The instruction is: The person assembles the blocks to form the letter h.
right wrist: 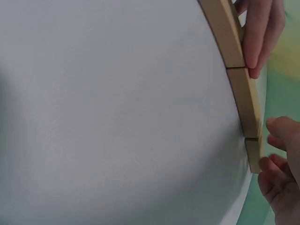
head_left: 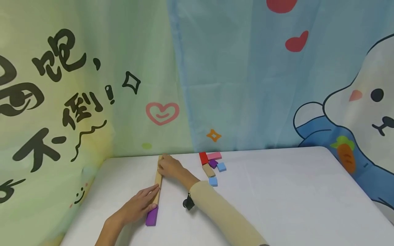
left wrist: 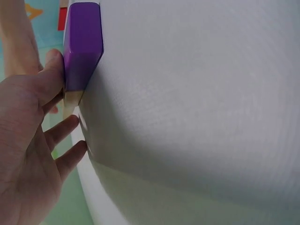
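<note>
My left hand (head_left: pixel 136 206) lay along the left side of a straight row of blocks on the white tabletop (head_left: pixel 295 201), its fingers fairly straight and spread apart, fingertips touching the wood and thumb against the purple block (head_left: pixel 151 217) that formed the row's near end. Beyond the purple block ran three wooden blocks, end to end: the near wooden block (right wrist: pixel 225 33), the middle wooden block (right wrist: pixel 244 103) and the far wooden block (right wrist: pixel 253 154), with thin seams between them. My right hand (head_left: pixel 170 166) was at the far end, fingers bent about the far wooden block; I could not tell whether thumb and fingertips were clamped on it or only resting there. To the right of the row, well apart from it, sat a loose cluster: a red block (head_left: pixel 203 158) beside a pink block (head_left: pixel 214 156), a small purple piece (head_left: pixel 213 163), a tan block (head_left: pixel 208 170) and two light blue blocks (head_left: pixel 221 166), the nearer one just beyond my beige sleeve (head_left: pixel 226 215). Behind the table hung a printed curtain (head_left: pixel 234 85).
</note>
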A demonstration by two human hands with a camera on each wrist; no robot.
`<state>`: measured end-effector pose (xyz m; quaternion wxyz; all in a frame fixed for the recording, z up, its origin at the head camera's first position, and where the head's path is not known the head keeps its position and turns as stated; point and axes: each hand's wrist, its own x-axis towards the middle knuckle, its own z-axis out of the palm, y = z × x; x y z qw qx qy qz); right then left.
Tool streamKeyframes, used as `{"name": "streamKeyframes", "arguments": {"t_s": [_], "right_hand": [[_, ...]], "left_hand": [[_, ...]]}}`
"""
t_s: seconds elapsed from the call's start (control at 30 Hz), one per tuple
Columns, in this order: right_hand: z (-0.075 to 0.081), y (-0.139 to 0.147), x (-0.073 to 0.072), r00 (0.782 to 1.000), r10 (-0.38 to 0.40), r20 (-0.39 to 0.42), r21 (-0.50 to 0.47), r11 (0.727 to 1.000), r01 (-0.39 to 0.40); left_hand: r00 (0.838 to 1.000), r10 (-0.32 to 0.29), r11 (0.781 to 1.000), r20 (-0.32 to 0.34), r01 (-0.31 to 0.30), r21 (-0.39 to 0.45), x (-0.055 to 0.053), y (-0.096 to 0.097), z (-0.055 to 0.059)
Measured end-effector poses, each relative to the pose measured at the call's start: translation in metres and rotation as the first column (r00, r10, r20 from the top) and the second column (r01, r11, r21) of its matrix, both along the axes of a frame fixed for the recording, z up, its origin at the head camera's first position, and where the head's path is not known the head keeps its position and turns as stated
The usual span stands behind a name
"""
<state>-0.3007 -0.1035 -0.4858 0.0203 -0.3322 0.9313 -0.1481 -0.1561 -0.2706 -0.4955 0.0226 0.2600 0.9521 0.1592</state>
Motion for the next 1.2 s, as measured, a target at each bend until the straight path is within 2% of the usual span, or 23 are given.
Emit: {"name": "streamKeyframes", "arguments": {"t_s": [0.13,0.23,0.43,0.67,0.87,1.03,1.2], "right_hand": [[-0.006,0.001,0.003,0.990,-0.098,0.097,0.006,0.995,0.098],[-0.008,0.002,0.004,0.978,-0.131,0.164,0.042,0.991,0.126],[-0.003,0.005,-0.001,0.996,-0.024,0.084,0.076,0.997,0.017],[0.005,0.004,0.000,0.996,0.074,0.043,0.071,0.994,-0.077],[0.005,0.004,0.002,0.995,0.099,0.023,0.078,0.992,-0.101],[0.005,0.008,0.004,0.994,0.103,0.029,0.021,0.994,-0.104],[0.015,0.030,0.008,0.993,0.095,0.074,-0.044,0.995,-0.092]], "left_hand": [[1.000,0.011,1.000,0.027,-0.011,-0.005,0.003,0.002,-0.001],[0.999,0.019,1.000,0.041,-0.018,-0.009,0.004,0.003,-0.001],[1.000,0.012,1.000,0.029,-0.011,-0.027,0.002,0.003,0.002],[1.000,0.006,1.000,0.006,-0.006,-0.018,0.001,0.003,0.006],[1.000,0.005,1.000,0.004,-0.004,-0.021,0.001,0.003,0.005],[1.000,-0.002,1.000,-0.017,0.001,-0.029,0.000,0.002,0.003],[0.998,-0.018,1.000,-0.055,0.017,-0.025,0.001,0.002,0.002]]}}
